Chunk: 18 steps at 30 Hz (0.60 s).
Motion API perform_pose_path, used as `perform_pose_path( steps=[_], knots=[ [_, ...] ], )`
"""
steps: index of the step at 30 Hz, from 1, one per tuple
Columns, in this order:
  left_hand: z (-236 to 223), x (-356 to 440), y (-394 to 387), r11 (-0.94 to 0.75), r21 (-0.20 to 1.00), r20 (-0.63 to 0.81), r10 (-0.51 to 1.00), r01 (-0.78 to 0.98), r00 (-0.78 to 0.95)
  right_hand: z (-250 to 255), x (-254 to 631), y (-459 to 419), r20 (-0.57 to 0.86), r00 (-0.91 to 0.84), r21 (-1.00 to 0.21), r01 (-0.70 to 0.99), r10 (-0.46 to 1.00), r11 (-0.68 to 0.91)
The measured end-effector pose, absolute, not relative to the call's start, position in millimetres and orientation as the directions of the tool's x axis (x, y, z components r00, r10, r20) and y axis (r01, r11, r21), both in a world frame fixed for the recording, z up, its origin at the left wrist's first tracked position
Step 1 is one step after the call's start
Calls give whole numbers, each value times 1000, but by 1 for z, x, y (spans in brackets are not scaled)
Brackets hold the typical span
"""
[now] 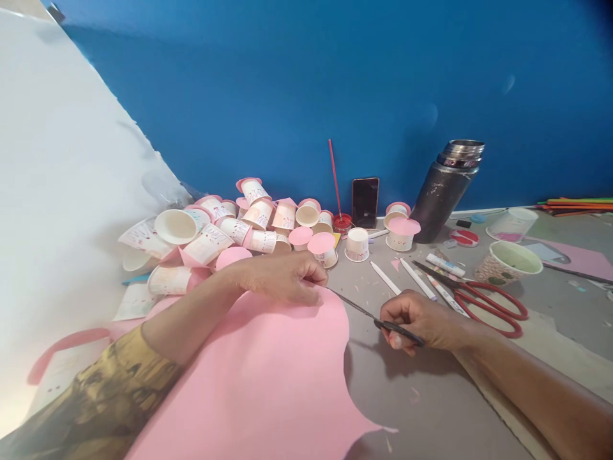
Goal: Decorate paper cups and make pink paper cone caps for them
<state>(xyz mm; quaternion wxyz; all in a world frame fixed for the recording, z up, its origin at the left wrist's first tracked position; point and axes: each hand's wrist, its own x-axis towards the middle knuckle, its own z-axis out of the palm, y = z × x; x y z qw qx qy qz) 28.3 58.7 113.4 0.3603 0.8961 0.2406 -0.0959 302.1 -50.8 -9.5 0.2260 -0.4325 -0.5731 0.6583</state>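
Note:
A large pink paper sheet (268, 377) with scalloped cut edges spreads across the front of the table. My left hand (287, 278) pinches its upper edge between thumb and fingers. Small dark-handled scissors (357, 306) are in my right hand (416, 319), fingers wrapped round the handles. Their blades point left and reach the sheet's edge close to my left fingertips. Just beyond lie white markers (384, 278) and larger red-handled scissors (479, 294). Paper cups with pink discs (322, 246) stand behind my left hand.
A heap of decorated paper cups (205, 243) fills the left side. Along the blue wall (297, 96) stand a phone (365, 201), a dark flask (445, 191) and a red pot (341, 222) with a stick. A patterned cup (507, 265) is at right.

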Motion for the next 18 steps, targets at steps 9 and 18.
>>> perform_pose_path(
  steps=[9, 18],
  knots=[
    [114, 69, 49, -728, 488, -355, 339, 482, 871, -8, 285, -51, -124, -291, -979, -117, 949, -164],
    [125, 91, 9, -701, 491, 67, 622, 517, 780, 0, 278, -46, -135, 193, -984, -139, 972, -109]
  ],
)
